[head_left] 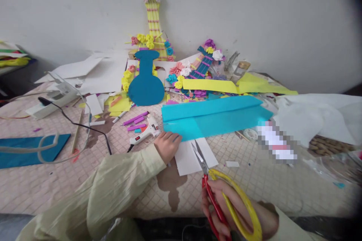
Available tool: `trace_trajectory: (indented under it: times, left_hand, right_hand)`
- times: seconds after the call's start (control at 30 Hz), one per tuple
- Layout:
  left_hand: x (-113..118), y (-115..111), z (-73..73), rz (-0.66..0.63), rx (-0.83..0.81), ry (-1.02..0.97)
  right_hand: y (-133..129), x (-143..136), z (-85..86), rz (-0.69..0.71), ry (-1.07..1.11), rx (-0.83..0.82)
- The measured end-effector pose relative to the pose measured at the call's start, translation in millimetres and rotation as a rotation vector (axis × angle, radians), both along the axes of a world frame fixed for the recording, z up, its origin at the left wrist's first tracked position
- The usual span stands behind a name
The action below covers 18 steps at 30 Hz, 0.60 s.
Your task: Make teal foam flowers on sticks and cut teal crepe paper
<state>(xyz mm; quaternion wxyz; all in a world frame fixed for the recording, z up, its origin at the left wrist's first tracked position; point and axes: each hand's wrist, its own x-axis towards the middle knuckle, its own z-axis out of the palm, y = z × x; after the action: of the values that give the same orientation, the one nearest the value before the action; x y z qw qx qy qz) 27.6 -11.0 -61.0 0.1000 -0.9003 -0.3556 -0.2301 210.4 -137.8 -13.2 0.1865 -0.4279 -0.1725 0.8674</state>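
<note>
My right hand (223,203) is closed round the handles of a pair of scissors (204,165), one handle yellow and one red. Their blades are slightly parted and point away from me, over a white sheet of paper (188,160). My left hand (168,146) has its fingers bent together at the near left corner of a bright blue sheet of paper (215,118), seemingly gripping it; the fingertips are partly hidden. The blue sheet has a folded strip along its far side. A white glue gun (147,131) lies just beyond my left hand.
A dark blue guitar-shaped cutout (146,90) stands before flower-covered paper guitars (154,19). A yellow paper strip (210,85) lies behind the blue sheet. At left are a power strip (52,105) and cables; at right, a tape roll (250,134) and white plastic (304,124).
</note>
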Motion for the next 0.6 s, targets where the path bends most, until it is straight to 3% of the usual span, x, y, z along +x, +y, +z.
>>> trace_trajectory:
  times: [0.13,0.23,0.43,0.6]
  left_hand:
    - [-1.8,0.1,-0.7,-0.021,-0.024,-0.031]
    - [-2.5,0.9,-1.0,-0.046,-0.029,-0.043]
    - [-3.9,4.6,-1.8,-0.078,-0.029,-0.043]
    - [-7.2,9.1,-5.2,-0.085,-0.065,-0.064]
  right_hand:
    - [6.8,-5.0,9.9,-0.012,-0.137,-0.07]
    - [9.3,-9.0,6.6,-0.006,-0.208,-0.082]
    - [4.0,-11.0,-7.8,-0.028,-0.184,-0.081]
    - [-1.7,-12.8,-2.0,-0.034,-0.192,-0.125]
